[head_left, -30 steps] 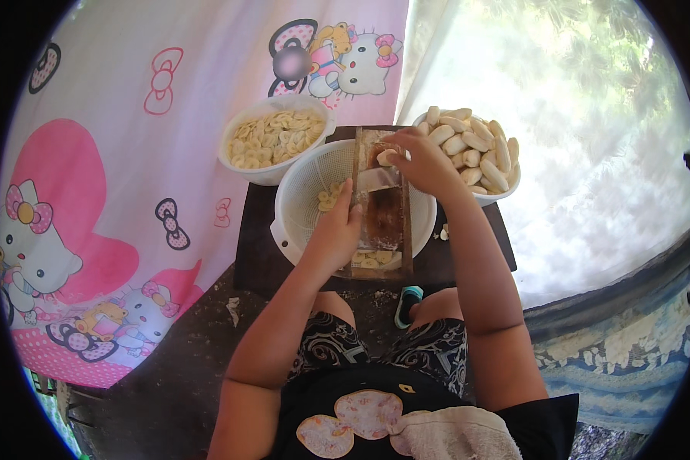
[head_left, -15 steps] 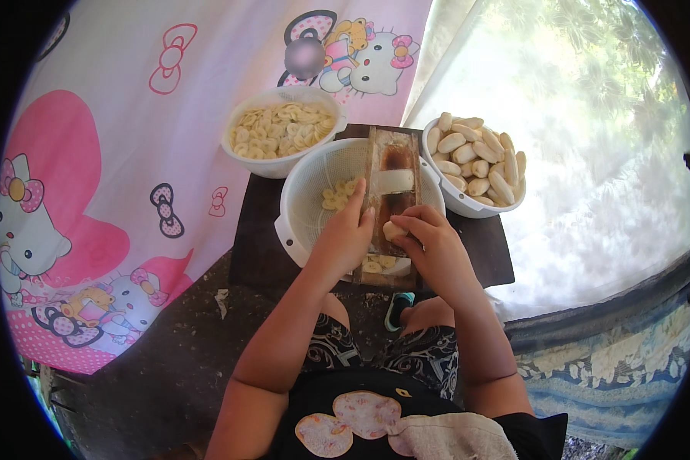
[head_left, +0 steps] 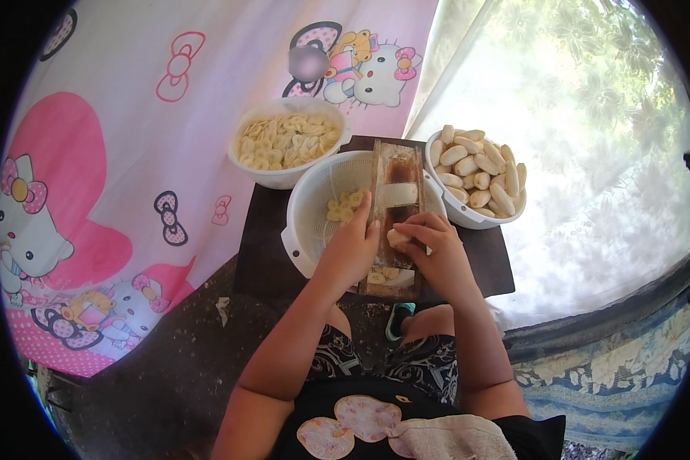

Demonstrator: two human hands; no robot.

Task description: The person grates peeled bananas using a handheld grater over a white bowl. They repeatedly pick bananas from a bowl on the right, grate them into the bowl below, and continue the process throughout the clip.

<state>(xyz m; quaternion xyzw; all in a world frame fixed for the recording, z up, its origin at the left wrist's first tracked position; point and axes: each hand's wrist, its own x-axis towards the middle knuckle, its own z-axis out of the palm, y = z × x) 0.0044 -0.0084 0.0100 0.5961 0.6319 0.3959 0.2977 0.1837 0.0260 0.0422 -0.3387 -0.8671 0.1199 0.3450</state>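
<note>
Two bare hands are seen at work in the head view, over a wooden slicer board that is laid across a white perforated basket on a dark low table. The left hand is wrapped around the board's left edge, with the fingers pressed against the wood and the thumb hidden from sight. The right hand is curled over the board's near half, and a pale peeled banana piece is pinched between its fingertips and held down on the wood. A few cut slices are seen inside the basket, to the left of the board, and more slices lie at the board's near end. A white bowl of sliced banana is placed behind the basket on the left, touching it. A white bowl of whole peeled bananas is set at the right, just beside the board. A pink cartoon-printed curtain is hung to the left, and a pale sheer curtain to the right. The person's knees, in dark patterned cloth, are seen beneath the table's near edge.
</note>
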